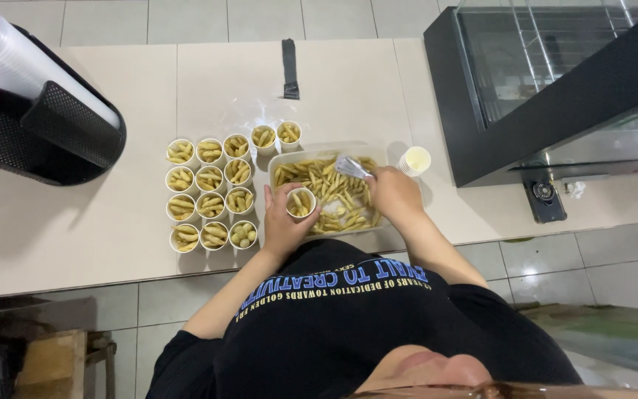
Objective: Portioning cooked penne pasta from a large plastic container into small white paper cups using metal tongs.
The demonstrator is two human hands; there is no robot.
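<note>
Over the tray (280, 158) on the tabletop (75, 229): left hand (280, 225), fingers wrapped round a small white cup (301, 202) half-filled with pale yellow sticks. Right hand (394, 193) grips metal tongs (351, 167).

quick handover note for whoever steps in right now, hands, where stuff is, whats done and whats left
Left hand: holds a small paper cup, partly filled, at the near left edge of the tray.
Right hand: grips metal tongs over the tray.
Clear plastic tray on the counter holds pale yellow finger-shaped snacks.
Done: fourteen filled cups stand in rows left of the tray, two of them at its far left corner.
Left: the cup in hand is not full; a stack of empty cups sits right of the tray, and plenty of snacks remain in it.
</note>
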